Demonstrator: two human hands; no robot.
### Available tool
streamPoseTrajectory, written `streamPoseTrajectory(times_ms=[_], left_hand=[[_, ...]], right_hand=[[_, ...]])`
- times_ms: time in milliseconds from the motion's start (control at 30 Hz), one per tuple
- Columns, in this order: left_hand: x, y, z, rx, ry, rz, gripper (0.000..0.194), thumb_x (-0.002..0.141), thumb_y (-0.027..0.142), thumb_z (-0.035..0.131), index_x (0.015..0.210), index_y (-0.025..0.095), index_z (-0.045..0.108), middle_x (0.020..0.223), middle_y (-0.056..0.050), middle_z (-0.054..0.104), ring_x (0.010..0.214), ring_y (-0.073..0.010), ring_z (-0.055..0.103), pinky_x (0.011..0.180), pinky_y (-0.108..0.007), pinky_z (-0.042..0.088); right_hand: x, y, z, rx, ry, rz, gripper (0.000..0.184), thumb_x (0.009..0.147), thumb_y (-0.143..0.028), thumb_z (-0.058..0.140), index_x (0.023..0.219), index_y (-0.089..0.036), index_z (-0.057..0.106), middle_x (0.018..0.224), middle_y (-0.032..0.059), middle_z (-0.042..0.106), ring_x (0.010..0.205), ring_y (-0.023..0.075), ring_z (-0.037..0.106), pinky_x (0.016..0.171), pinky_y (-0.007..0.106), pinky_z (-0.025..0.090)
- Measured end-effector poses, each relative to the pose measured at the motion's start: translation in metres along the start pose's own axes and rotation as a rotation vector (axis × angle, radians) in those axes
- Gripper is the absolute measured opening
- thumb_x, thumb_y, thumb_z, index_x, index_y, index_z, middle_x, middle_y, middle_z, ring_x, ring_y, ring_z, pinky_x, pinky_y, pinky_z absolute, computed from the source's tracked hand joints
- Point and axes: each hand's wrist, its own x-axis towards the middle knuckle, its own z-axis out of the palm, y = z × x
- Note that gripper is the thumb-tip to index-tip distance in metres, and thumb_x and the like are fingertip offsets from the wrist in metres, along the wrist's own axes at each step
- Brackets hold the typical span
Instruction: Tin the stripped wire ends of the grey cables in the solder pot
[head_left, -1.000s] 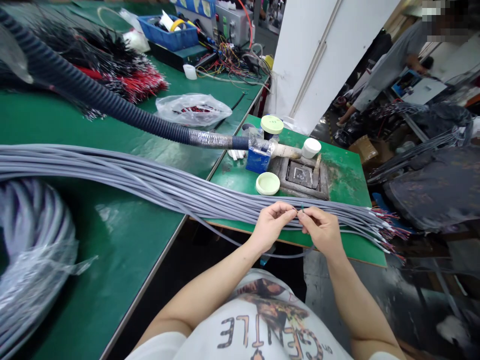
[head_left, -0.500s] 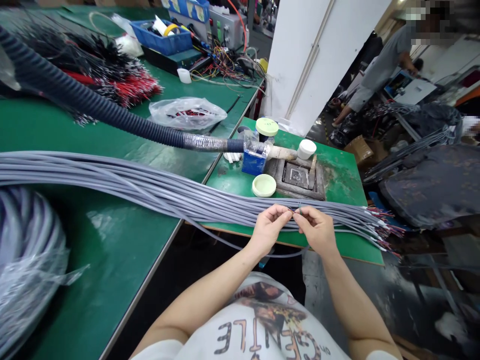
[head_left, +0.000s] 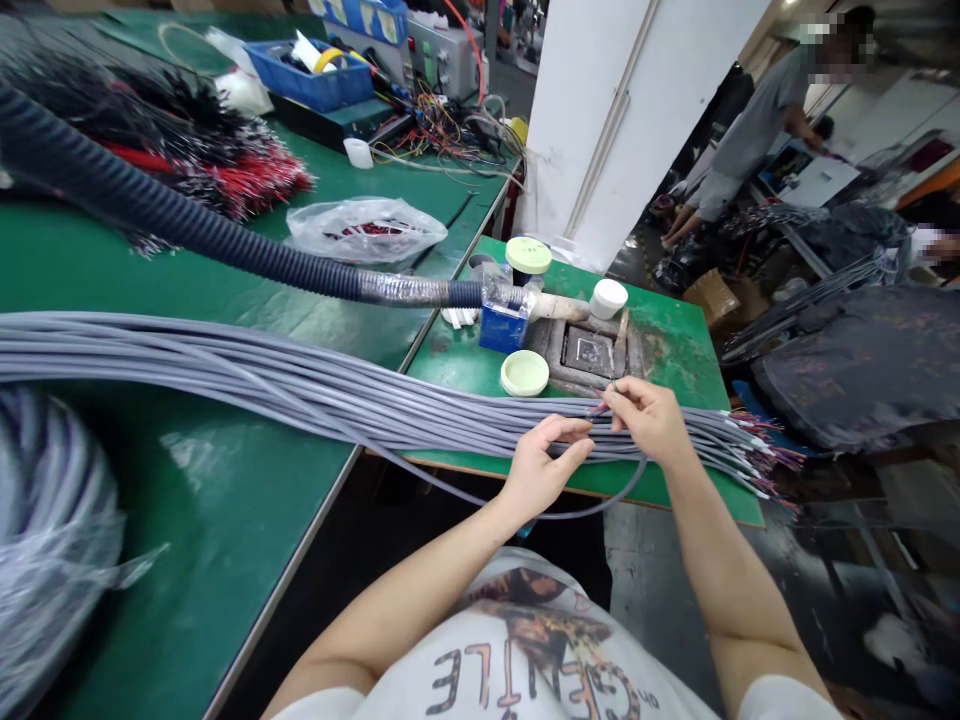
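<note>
Long grey multi-core cable bundle (head_left: 420,400) across green bench top (head_left: 690,370), w/ thin wire in grip.
R hand (head_left: 649,420): narrow pinch on thin red-tipped wire (head_left: 600,408), top of bundle. L hand (head_left: 544,460): loose, half-open, fingertips at bundle, left of R grip. Pale-green round lid (head_left: 524,373), blue-and-clear bottle (head_left: 504,325) beyond grip.

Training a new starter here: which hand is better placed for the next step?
Probably the right hand: it pinches the thin wire end above the grey cable bundle, while the left hand sits open at the bundle, holding nothing visible.
</note>
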Motion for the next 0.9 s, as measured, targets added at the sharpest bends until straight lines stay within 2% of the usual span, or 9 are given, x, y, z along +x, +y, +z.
streamPoseTrajectory(times_ms=[133, 233, 300, 433, 567, 900], left_hand=[[0.0, 0.002, -0.027, 0.33, 0.058, 0.272, 0.014, 0.083, 0.023, 0.061, 0.094, 0.019, 0.068, 0.084, -0.006, 0.068, 0.083, -0.0178, 0.06, 0.08, -0.032, 0.046], [0.001, -0.008, -0.044, 0.481, 0.14, 0.346, 0.013, 0.085, 0.022, 0.059, 0.094, 0.019, 0.068, 0.086, -0.006, 0.07, 0.082, -0.0184, 0.061, 0.079, -0.034, 0.045], [0.002, -0.016, -0.049, 0.554, 0.147, 0.369, 0.013, 0.086, 0.023, 0.057, 0.094, 0.019, 0.067, 0.086, -0.006, 0.07, 0.081, -0.0184, 0.061, 0.077, -0.034, 0.044], [0.003, -0.025, -0.05, 0.69, 0.099, 0.443, 0.014, 0.085, 0.021, 0.057, 0.095, 0.02, 0.067, 0.085, -0.005, 0.071, 0.081, -0.0181, 0.062, 0.076, -0.033, 0.041], [0.003, -0.024, -0.049, 0.726, 0.089, 0.468, 0.014, 0.085, 0.021, 0.056, 0.094, 0.021, 0.066, 0.084, -0.005, 0.071, 0.079, -0.017, 0.062, 0.078, -0.033, 0.041], [0.004, -0.025, -0.051, 0.693, 0.068, 0.483, 0.016, 0.084, 0.018, 0.056, 0.097, 0.021, 0.065, 0.087, -0.005, 0.071, 0.079, -0.0164, 0.062, 0.083, -0.034, 0.042]], right_hand=[[0.042, 0.014, -0.021, -0.224, -0.039, 0.052, 0.029, 0.08, -0.039, 0.056, 0.064, -0.016, 0.06, 0.053, -0.0012, 0.059, 0.043, 0.0088, 0.045, 0.047, 0.022, 0.033], [0.076, 0.025, -0.029, -0.465, -0.098, 0.092, 0.031, 0.079, -0.037, 0.055, 0.058, -0.015, 0.059, 0.051, -0.0003, 0.059, 0.046, 0.0093, 0.046, 0.05, 0.022, 0.032], [0.095, 0.032, -0.029, -0.605, -0.138, 0.12, 0.029, 0.078, -0.035, 0.054, 0.058, -0.015, 0.06, 0.052, -0.0002, 0.059, 0.049, 0.0102, 0.048, 0.052, 0.023, 0.033], [0.124, 0.044, -0.026, -0.753, -0.185, 0.148, 0.027, 0.076, -0.034, 0.058, 0.056, -0.016, 0.06, 0.05, 0.0001, 0.057, 0.054, 0.012, 0.049, 0.053, 0.024, 0.031], [0.143, 0.052, -0.02, -0.859, -0.261, 0.168, 0.025, 0.073, -0.033, 0.063, 0.055, -0.016, 0.061, 0.055, 0.0021, 0.058, 0.059, 0.0136, 0.052, 0.054, 0.024, 0.031], [0.161, 0.067, -0.007, -1.012, -0.336, 0.253, 0.018, 0.073, -0.032, 0.064, 0.074, -0.016, 0.071, 0.078, 0.009, 0.07, 0.074, 0.0187, 0.061, 0.061, 0.025, 0.038]])
